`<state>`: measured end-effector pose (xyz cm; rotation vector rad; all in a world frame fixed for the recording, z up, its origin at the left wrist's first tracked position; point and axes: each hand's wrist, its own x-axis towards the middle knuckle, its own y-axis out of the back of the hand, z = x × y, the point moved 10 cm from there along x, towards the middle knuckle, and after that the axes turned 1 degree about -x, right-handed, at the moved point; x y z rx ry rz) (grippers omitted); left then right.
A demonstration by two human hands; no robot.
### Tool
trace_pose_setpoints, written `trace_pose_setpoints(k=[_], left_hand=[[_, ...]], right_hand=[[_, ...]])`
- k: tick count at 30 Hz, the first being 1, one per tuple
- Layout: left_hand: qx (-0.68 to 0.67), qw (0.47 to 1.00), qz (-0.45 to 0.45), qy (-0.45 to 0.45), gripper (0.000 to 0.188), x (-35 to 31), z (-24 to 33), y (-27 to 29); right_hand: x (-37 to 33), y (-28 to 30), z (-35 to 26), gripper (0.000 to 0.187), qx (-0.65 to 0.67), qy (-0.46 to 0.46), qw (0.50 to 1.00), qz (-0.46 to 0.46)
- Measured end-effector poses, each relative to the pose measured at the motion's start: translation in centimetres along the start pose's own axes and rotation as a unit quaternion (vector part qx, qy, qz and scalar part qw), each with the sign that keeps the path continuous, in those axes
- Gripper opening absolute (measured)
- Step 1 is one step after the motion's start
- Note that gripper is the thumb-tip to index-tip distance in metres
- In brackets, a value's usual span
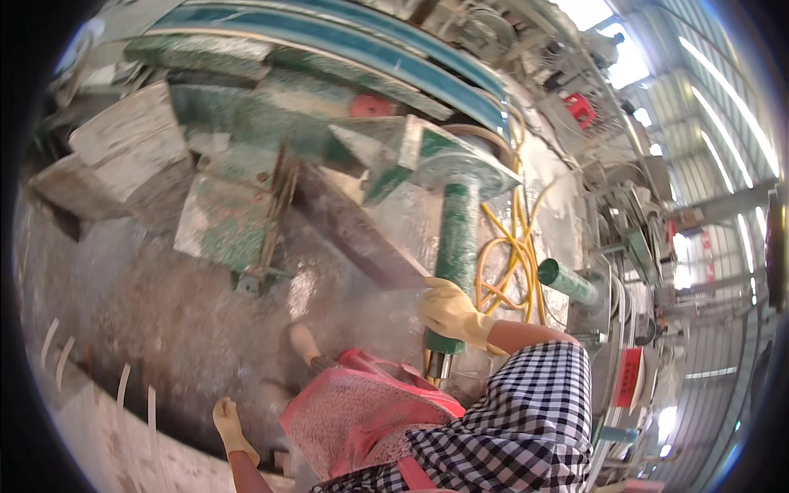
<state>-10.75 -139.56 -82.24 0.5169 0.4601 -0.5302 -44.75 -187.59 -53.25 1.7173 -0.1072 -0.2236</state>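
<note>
My right hand (452, 312), in a pale yellow rubber glove, closes on the near end of a long, flat, brown-grey strip (353, 226). The strip's material is unclear. It slants away to the far left, toward a green metal machine (226, 209) with worn, dusty paint. Right behind that hand stands a green cylindrical post (458, 230). My left hand (230, 427), gloved alike, hangs low at the left, away from the strip. Its fingers look loosely stretched out, with nothing visible in them.
Grey blocks (131, 135) stand at the far left. Long blue rails (345, 53) cross the back. A coiled yellow hose (514, 271) lies on the wet floor right of the post, near another green cylinder (567, 281). A pink apron (362, 411) hangs before me.
</note>
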Motion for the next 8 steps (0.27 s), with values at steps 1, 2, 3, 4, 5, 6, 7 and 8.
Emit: trace_pose_setpoints(k=[1, 2, 3, 4, 5, 6, 7, 8], left_hand=[[0.023, 0.999, 0.014, 0.026, 0.023, 0.8, -0.5, -0.6], [0.042, 0.999, 0.004, -0.035, 0.023, 1.3, 0.8, -1.5], [0.078, 0.995, 0.004, -0.055, 0.022, 1.9, 0.9, -1.6], [0.099, 0.989, 0.000, -0.112, 0.022, 1.3, 2.3, -2.0], [0.109, 0.990, 0.019, -0.092, 0.021, 1.1, 2.4, -2.1], [0.098, 0.989, 0.038, -0.105, 0.020, 0.6, 2.9, -2.1], [0.085, 0.989, 0.057, -0.103, 0.019, 0.1, 3.0, -1.8], [0.085, 0.991, 0.065, -0.075, 0.024, -0.3, 2.6, -1.3]], right_hand=[[0.1, 0.6, 0.1, 0.007, 0.024, -0.008, 0.999, 0.019], [0.4, 0.7, 0.0, 0.007, 0.050, -0.011, 0.998, 0.032], [1.7, 0.4, -0.5, 0.007, 0.047, 0.009, 0.997, 0.065], [1.4, 0.7, -0.8, 0.007, 0.040, 0.025, 0.994, 0.096], [0.8, 1.2, -1.0, 0.007, 0.031, 0.040, 0.991, 0.127], [0.5, 0.8, -0.6, 0.007, 0.024, 0.019, 0.992, 0.121], [0.5, -0.3, -0.8, 0.008, -0.008, 0.037, 0.995, 0.092], [0.7, -1.6, -0.6, 0.010, -0.030, 0.050, 0.997, 0.055]])
